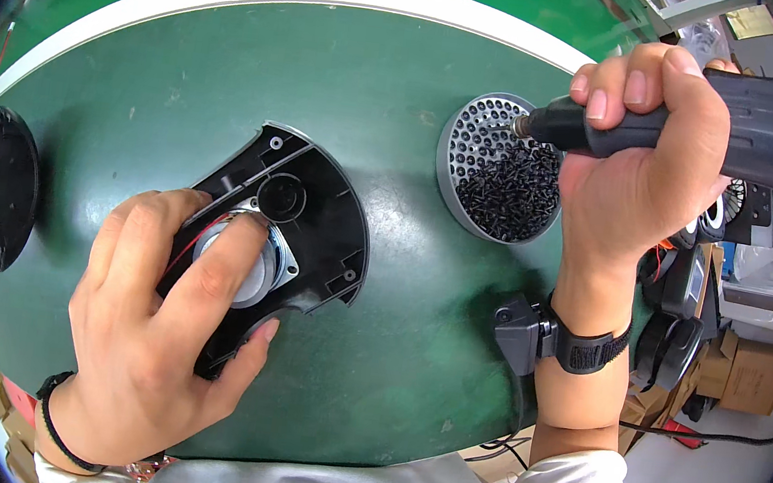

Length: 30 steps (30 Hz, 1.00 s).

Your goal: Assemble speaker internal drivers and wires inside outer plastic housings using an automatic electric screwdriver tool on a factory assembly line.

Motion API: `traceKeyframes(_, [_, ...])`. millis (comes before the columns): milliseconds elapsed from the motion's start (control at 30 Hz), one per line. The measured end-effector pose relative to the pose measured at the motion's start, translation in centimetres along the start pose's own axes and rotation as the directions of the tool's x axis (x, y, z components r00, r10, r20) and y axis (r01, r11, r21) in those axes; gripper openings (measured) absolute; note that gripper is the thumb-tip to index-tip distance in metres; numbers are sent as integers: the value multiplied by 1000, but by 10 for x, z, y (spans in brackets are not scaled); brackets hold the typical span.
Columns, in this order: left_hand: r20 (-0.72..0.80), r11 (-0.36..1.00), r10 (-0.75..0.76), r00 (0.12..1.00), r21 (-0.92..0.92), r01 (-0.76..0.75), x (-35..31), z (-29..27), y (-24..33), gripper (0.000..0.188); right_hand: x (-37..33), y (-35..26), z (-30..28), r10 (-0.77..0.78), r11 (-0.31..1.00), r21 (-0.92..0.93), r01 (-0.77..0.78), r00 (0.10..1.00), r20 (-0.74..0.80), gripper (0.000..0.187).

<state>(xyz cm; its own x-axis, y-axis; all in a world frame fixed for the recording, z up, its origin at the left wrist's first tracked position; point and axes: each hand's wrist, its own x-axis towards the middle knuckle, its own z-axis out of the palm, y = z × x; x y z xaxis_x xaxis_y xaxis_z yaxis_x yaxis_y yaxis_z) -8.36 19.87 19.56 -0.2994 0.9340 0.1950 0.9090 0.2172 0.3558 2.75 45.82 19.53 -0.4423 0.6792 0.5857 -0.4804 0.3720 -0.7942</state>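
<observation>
Left hand (147,309): It was part-closed over the curved black plastic shell, fingers spread and bent, the index finger lying across the speaker and the thumb at the shell's near edge.
Shell: The curved black plastic shell (338,207) lay on the smooth dark green tabletop (370,375), in front of the person and left of the dish.
Speaker: The round grey speaker with a metal frame (253,283) sat in the shell, partly hidden by the fingers; a thin red wire (184,255) ran beside it.
Right hand (652,158): It was closed round the black powered screwdriver (758,123), fingers wrapped over the barrel, palm below.
Driver tip: It pointed left over the dish's perforated grey plate (480,123); whether it touched anything there could not be told.
Dish: The round grey dish (445,176) stood on the tabletop below the tip, with a heap of small black screws (508,197) covering its near part.
Wrists: A black strap (590,353) with a small dark device circled the right one, a thin black band (48,417) the left.
Far left: A second black curved part (11,195) lay well apart, a red wire rising from it.
Right side: Brown cardboard boxes (756,376) stood beyond the tabletop.
</observation>
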Motion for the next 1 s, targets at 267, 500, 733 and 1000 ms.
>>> traceKeyframes(267, [13,1000,-16,1000,6,15,-1,-2,2,66,0,3,-2,14,1000,18,-13,999,-29,16])
traceKeyframes(500, [31,1000,-14,999,-4,14,0,4,1,64,-3,5,-6,-3,998,-62,3,1000,-5,18])
traceKeyframes(733, [-8,999,-35,999,-28,35,-2,5,-1,63,4,-73,-18,28,941,322,-104,973,231,25])
traceKeyframes(1000, [-147,999,-12,989,-51,5,-9,25,-11,72,-57,-101,13,139,823,502,-267,951,277,32])
